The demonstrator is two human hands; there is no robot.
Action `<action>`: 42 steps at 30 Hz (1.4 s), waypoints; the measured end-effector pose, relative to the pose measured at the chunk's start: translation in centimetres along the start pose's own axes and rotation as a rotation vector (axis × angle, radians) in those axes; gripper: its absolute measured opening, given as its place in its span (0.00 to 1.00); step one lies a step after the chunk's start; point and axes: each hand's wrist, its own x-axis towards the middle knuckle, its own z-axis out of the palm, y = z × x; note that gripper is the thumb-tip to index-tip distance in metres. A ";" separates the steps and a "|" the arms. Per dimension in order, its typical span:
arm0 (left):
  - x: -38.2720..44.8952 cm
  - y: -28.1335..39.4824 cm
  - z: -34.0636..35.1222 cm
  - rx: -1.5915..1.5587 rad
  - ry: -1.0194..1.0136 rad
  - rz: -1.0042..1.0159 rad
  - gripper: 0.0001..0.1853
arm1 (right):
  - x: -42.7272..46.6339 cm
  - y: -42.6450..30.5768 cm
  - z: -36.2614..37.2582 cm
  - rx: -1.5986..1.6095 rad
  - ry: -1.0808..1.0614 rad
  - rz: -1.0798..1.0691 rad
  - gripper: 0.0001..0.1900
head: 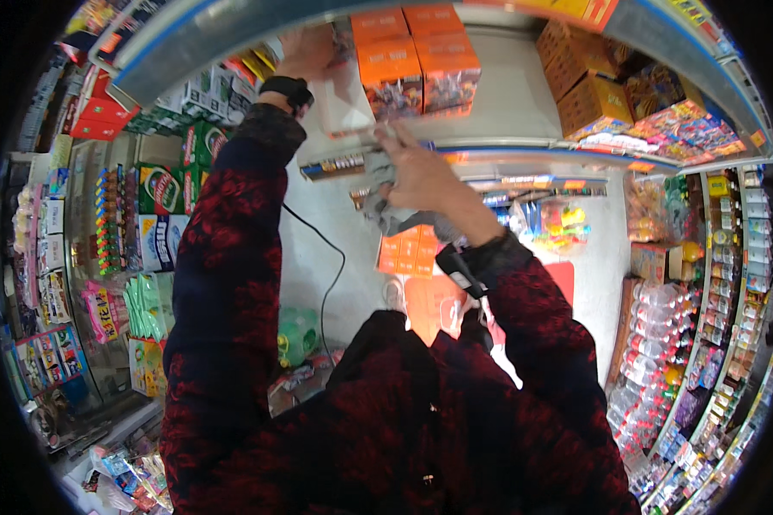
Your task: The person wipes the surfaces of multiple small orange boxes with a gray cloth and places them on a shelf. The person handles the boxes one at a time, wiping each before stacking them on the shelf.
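My right hand point(428, 177) holds a crumpled grey cloth point(380, 190) at the front edge of a shelf point(515, 90). Just beyond its fingers, orange printed boxes point(390, 61) sit in a block on that shelf. My left hand point(306, 51) reaches in at the upper left, blurred, with a dark band on its wrist. Close beside it is a pale, partly see-through panel or container point(344, 106), its shape unclear from blur. Whether the left fingers grip anything is not visible.
Yellow-brown cartons point(592, 106) occupy the shelf's right side. Bottles in plastic wrap point(657, 347) are stacked low at right, beside racks of small goods. Green beer cartons point(161, 187) stand at left. A black cable point(335, 238) hangs near my left arm. An orange stool point(428, 299) is below.
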 end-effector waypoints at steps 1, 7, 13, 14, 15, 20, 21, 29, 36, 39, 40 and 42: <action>-1.0 0.5 -0.4 -0.021 0.094 -0.071 0.33 | -1.6 0.4 -0.6 0.034 0.001 0.030 0.40; -10.8 2.4 -3.7 -0.347 0.693 0.076 0.27 | -14.7 5.6 -5.0 0.161 0.114 0.202 0.40; -22.8 7.9 -1.8 -0.560 0.364 -0.080 0.23 | -27.0 11.0 -2.0 0.561 0.178 0.657 0.35; -24.6 9.2 -1.2 -0.598 0.269 -0.112 0.23 | -28.0 11.6 -0.8 0.670 0.176 0.616 0.34; -26.4 10.8 -0.7 -0.611 0.171 -0.161 0.23 | -28.8 12.2 0.1 0.743 0.166 0.702 0.34; -32.8 20.6 0.1 -0.704 -0.126 -0.183 0.24 | -30.6 14.7 1.2 0.631 -0.103 0.711 0.32; -33.3 22.5 0.0 -0.732 -0.144 -0.161 0.24 | -30.8 14.9 1.0 0.652 -0.126 0.682 0.32; -28.0 26.8 -4.2 -0.986 0.027 -0.227 0.23 | -31.1 17.7 -3.9 0.559 -0.157 0.496 0.35; -17.5 9.2 -2.0 -1.128 0.554 -0.568 0.20 | -29.0 17.7 -5.3 0.726 -0.076 0.420 0.33; -11.6 2.4 2.7 -1.163 0.378 -0.605 0.23 | -28.2 16.2 -4.2 0.799 -0.078 0.446 0.33; -10.0 1.1 4.4 -1.271 0.320 -0.635 0.22 | -28.0 15.7 -3.8 0.808 -0.071 0.447 0.34; -8.4 0.3 7.2 -1.473 0.203 -0.642 0.22 | -27.8 14.9 -2.7 0.801 -0.074 0.457 0.33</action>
